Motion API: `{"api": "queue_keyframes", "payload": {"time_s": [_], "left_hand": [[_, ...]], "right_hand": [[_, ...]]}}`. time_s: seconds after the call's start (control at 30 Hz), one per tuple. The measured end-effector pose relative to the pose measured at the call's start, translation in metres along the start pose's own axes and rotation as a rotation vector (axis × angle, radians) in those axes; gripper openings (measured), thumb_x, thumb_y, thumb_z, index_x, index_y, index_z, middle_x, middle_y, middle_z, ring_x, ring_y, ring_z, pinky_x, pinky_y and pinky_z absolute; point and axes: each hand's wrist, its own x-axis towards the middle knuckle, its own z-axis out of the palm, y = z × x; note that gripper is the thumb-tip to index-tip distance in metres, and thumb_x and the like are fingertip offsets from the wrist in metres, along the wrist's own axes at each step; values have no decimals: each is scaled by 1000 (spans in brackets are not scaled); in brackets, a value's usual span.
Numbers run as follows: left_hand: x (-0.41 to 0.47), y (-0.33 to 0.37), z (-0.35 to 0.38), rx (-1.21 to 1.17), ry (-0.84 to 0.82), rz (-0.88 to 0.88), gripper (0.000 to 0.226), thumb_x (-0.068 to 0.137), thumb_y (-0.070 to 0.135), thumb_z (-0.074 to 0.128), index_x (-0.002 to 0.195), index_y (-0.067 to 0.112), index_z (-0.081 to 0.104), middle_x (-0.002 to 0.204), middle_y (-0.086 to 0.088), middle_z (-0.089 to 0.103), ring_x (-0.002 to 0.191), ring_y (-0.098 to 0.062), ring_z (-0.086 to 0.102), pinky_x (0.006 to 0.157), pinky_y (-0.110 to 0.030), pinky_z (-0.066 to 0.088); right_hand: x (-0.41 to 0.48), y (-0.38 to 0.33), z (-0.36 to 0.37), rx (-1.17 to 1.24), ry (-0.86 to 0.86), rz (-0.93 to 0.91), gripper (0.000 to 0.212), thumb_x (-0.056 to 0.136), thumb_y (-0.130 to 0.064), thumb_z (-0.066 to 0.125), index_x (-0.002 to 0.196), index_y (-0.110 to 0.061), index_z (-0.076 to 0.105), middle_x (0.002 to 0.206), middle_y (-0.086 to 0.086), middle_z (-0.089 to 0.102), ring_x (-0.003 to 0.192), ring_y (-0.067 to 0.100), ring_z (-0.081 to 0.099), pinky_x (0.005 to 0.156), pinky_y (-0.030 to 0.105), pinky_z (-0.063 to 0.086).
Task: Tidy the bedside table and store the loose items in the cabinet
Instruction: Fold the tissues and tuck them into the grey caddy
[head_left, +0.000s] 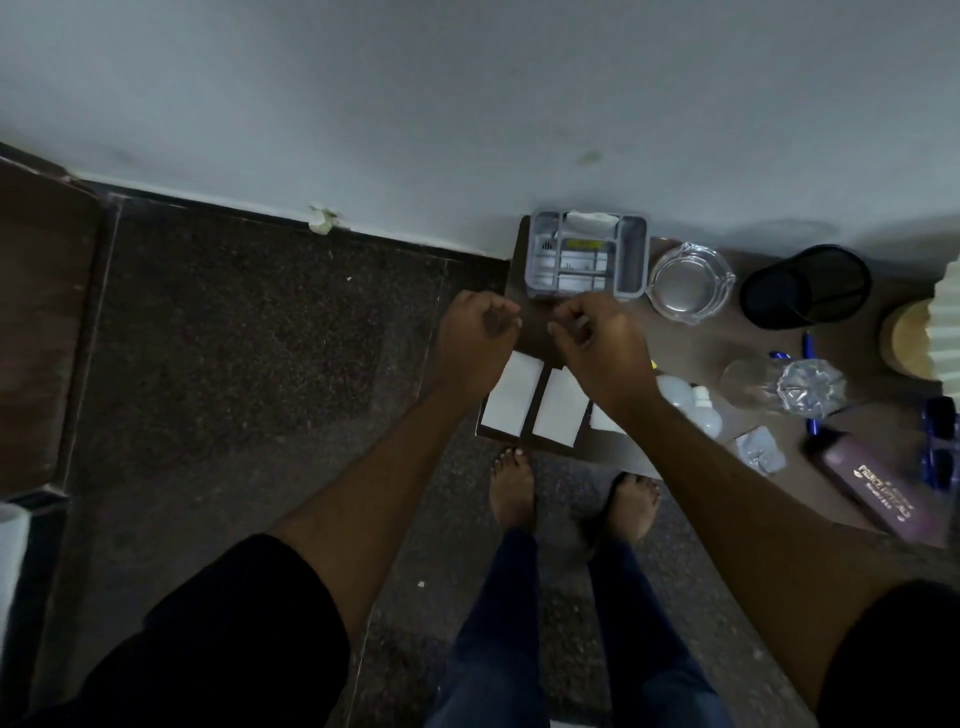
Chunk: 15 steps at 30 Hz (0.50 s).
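Over at nine o'clock it's all dark speckled floor (234, 338), and then the action begins at the bedside table's (696, 348) left edge. The left hand (480, 327) hovers there with fingers curled in, thumb against the forefinger; whether it pinches anything, nobody can tell. At six o'clock from it lie two white cards (511, 397), side by side on the table's near corner. The right hand (597, 338) sits just beside the left, at its three o'clock, fingers curled tight too, and what they grip, if anything, is hidden. At twelve o'clock from both hands stands the grey organiser tray (631, 260) against the wall, small items in its compartments. Moving right: a clear glass ashtray (688, 283) just beside the tray, white bottles (685, 397) at its six o'clock, a glass tumbler (779, 387) lying on its side, and a black mesh pen cup (805, 286) at the tumbler's twelve o'clock. Blue pens (808, 343) lie between cup and tumbler. At five o'clock, a foil blister pack (761, 449), a purple spectacles case (872, 486) and blue sunglasses (940, 447) at the far edge.
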Motion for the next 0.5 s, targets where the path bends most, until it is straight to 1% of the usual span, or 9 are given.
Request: {"api": "queue_keyframes", "payload": {"time_s": [0.07,0.13,0.17,0.2,0.27,0.33,0.37,0.43,0.5], "left_hand": [[-10,-15,2,4,-21,-91,14,86,14,72,100,12,72,107,-9,67,99,-20,65,90,-33,51],[-16,-29,4,-6,-29,-178,17,87,17,72,103,12,72,108,-8,70,100,-21,66,91,-38,53],[-18,-35,6,-15,-35,-220,18,87,18,71,104,12,72,108,-8,70,99,-21,66,90,-38,54],[-20,-39,7,-22,-46,-260,20,88,19,71,106,11,71,109,-8,71,99,-21,66,87,-37,54],[-24,-47,10,-25,-74,-321,23,89,21,70,110,11,69,111,-8,70,100,-21,65,81,-31,49],[-26,-53,13,-31,-96,-361,26,89,22,71,112,10,68,113,-8,69,100,-20,63,79,-28,45],[-27,-56,14,-36,-105,-377,28,89,22,72,114,10,67,114,-7,69,99,-20,63,79,-28,45],[-26,-62,17,-47,-114,-409,32,88,22,73,116,10,66,115,-8,69,99,-20,64,82,-31,51],[-25,-64,18,-85,-119,-441,32,87,21,75,115,11,65,114,-9,70,101,-24,67,87,-39,56]], "right_hand": [[-9,2,12,-18,-43,48,9,90,-16,72,97,-12,68,87,-5,60,73,8,52,63,13,37],[-16,5,24,-26,-106,81,11,90,-17,73,98,-11,69,87,-2,63,75,10,54,66,20,44],[-20,7,31,-36,-137,94,14,90,-18,73,101,-10,70,90,0,65,78,11,56,70,25,48],[-23,9,37,-57,-167,108,19,90,-20,73,106,-10,70,94,2,67,82,12,58,74,26,48],[-28,12,47,-108,-219,133,29,91,-25,72,116,-11,70,103,5,69,90,16,61,79,24,45],[-32,13,53,-147,-257,149,35,92,-27,72,123,-12,68,109,7,68,95,20,64,81,26,46],[-34,12,57,-165,-272,153,37,92,-28,71,126,-12,67,114,8,68,96,20,65,83,27,48],[-36,11,62,-195,-287,158,42,93,-30,70,132,-13,64,122,8,66,98,20,65,86,30,51],[-36,12,67,-236,-286,160,45,94,-32,69,135,-15,62,129,8,63,104,21,65,90,34,53]]}}
